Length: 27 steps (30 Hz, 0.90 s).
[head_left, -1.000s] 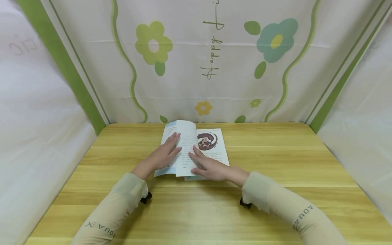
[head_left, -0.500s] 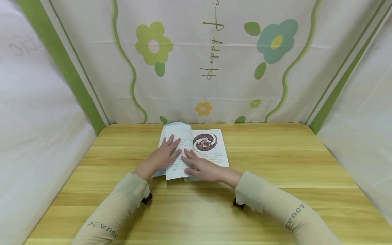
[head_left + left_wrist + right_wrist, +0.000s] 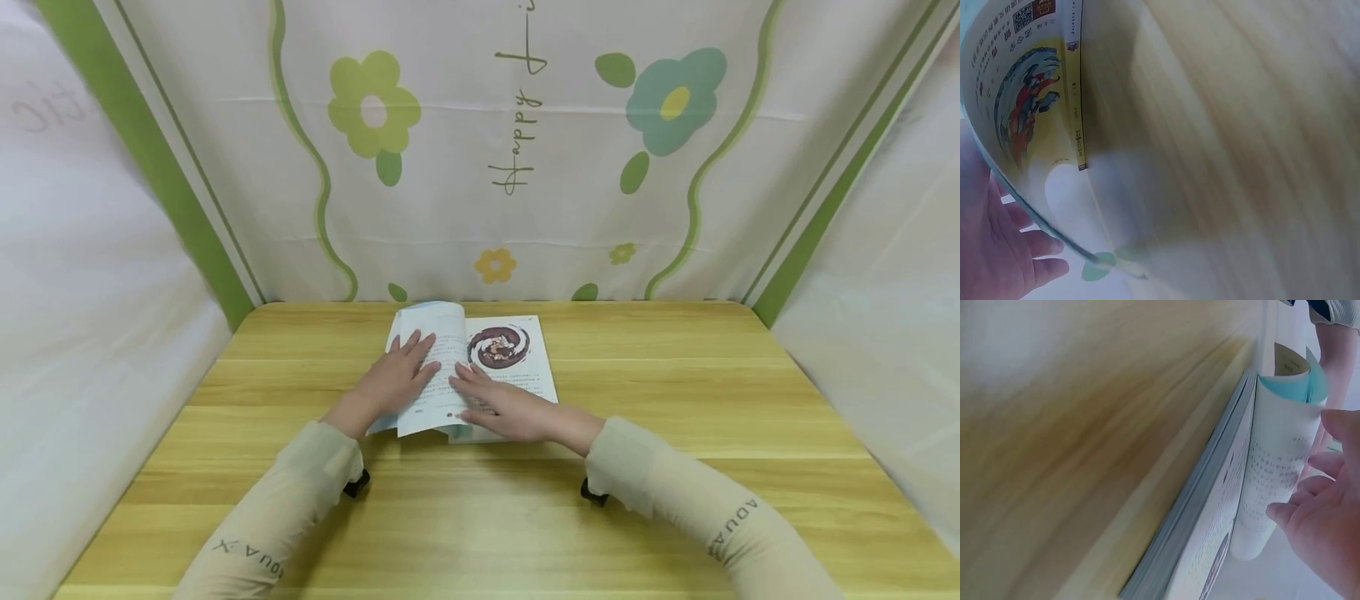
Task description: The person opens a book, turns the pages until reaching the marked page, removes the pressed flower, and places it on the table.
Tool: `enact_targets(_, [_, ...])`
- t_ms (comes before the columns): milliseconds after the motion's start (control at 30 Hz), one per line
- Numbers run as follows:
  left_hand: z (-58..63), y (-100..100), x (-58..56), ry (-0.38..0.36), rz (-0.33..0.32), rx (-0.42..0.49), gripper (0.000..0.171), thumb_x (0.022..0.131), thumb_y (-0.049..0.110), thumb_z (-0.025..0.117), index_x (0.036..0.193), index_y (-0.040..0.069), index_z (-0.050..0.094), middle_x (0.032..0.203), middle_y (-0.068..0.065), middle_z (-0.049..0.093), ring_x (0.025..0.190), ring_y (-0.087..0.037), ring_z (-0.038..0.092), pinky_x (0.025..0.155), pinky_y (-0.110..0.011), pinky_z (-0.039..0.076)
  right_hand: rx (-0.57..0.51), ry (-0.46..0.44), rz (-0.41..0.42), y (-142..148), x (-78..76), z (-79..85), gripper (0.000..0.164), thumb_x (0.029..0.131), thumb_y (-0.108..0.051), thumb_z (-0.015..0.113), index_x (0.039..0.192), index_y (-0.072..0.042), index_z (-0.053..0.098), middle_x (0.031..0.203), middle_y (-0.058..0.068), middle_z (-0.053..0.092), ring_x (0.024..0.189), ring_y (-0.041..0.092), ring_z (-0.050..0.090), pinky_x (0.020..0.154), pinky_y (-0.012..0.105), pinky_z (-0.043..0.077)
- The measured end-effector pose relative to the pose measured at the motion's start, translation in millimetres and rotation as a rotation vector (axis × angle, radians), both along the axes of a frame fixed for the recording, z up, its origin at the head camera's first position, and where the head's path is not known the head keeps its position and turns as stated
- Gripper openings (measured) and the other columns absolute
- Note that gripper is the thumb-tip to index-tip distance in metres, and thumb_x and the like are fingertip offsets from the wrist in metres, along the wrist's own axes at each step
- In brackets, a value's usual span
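An opened book (image 3: pixel 538 350) lies near the table's far edge. Its right page carries a dark swirl picture above printed text; the left pages (image 3: pixel 442 321) bulge upward in a curve. My left hand (image 3: pixel 392 379) rests on the left pages with fingers straight and spread. Close to the fold, my right hand (image 3: pixel 513 410) touches the curved page with extended fingers. Seen from the left wrist, the colourful cover (image 3: pixel 1029 119) bends up off the table, the left hand (image 3: pixel 997 240) behind it. The right wrist view shows the thick page block (image 3: pixel 1200 487) beside the curled leaves (image 3: pixel 1275 450).
The wooden table (image 3: pixel 480 525) spreads around the book. A white cloth backdrop (image 3: pixel 450 192) with flowers and lettering rises behind the far edge, with white cloth sides (image 3: pixel 97 275) left and right. Each wrist wears a black device (image 3: pixel 357 483).
The lifted leaf has come down leftward over the left pages, uncovering the whole swirl picture. The right hand followed it slightly left; the left hand now lies on top of that leaf.
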<state>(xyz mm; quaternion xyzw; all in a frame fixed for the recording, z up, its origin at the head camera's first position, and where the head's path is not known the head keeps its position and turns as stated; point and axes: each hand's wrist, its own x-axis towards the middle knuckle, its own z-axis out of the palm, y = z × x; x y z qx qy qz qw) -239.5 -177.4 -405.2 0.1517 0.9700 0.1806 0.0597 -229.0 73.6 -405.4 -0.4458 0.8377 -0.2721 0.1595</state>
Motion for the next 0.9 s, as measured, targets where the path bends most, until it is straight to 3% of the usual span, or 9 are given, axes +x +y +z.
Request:
enact_targets(400, [-3.2,-3,-3.0,0.005,0.032,-0.101,0.074,0.107,0.059,0.036,0.166,0.019,0.018,0.169,-0.018,0.012,0.150,-0.053,0.009,0.115,-0.072,0.016,0.091,0.053,0.013,25,-2.1,-0.7,0.053,0.109,-0.025,0.053,0.157,-0.005,0.041,0.165,0.015,0.031,0.152,0.036,0.023,0.120,0.052,0.026])
enact_targets(733, [-3.9,-5,-2.7,-0.011,0.026,-0.075,0.079,0.105,0.061,0.039,0.167,0.018,0.015,0.169,-0.019,0.009,0.150,-0.053,0.009,0.114,-0.072,0.018,0.149,0.129,0.048,52,-8.0,-4.8,0.050,0.104,-0.029,0.064,0.146,-0.004,0.056,0.154,0.017,0.048,0.144,0.036,0.042,0.117,0.050,0.032])
enact_targets(900, [-2.8,-5,-2.7,0.014,0.003,-0.059,0.073,0.108,0.051,0.041,0.166,0.015,0.017,0.168,-0.022,0.006,0.149,-0.054,0.008,0.113,-0.072,0.022,0.192,0.125,0.017,67,-13.2,-4.9,0.054,0.096,-0.032,0.074,0.141,-0.004,0.062,0.154,0.016,0.047,0.145,0.038,0.040,0.117,0.052,0.031])
